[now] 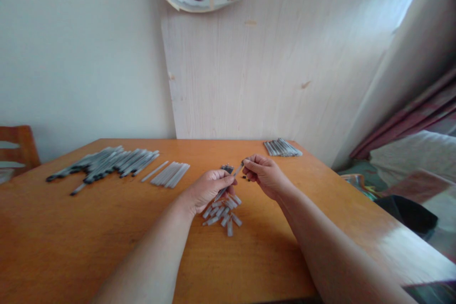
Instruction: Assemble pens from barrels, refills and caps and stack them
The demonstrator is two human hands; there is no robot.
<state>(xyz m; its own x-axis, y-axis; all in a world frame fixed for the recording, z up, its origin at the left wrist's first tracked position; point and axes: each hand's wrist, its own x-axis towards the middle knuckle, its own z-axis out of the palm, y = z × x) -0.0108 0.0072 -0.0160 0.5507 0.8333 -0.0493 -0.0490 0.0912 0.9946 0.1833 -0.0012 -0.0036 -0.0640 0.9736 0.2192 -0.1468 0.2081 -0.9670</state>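
Observation:
Over the middle of the table, my left hand (212, 187) is closed around a thin pen (238, 170) with a pale, clear barrel, held at a slant. The thumb and fingers of my right hand (263, 173) pinch the pen's dark upper end; the exact part there is too small to make out. Right below my left hand lies a loose pile of translucent pen caps (223, 212). Beyond the hands are small dark pieces (227, 168), partly hidden, and a few tiny black bits (244, 177) rest beside my right hand's fingers.
On the wooden table (89, 247), many pens with black ends (107, 161) are spread at the left. Beside them lies a row of clear tubes (171, 174). A stack of pens (282, 147) sits at the back right. A black bin (408, 213) stands off the right edge.

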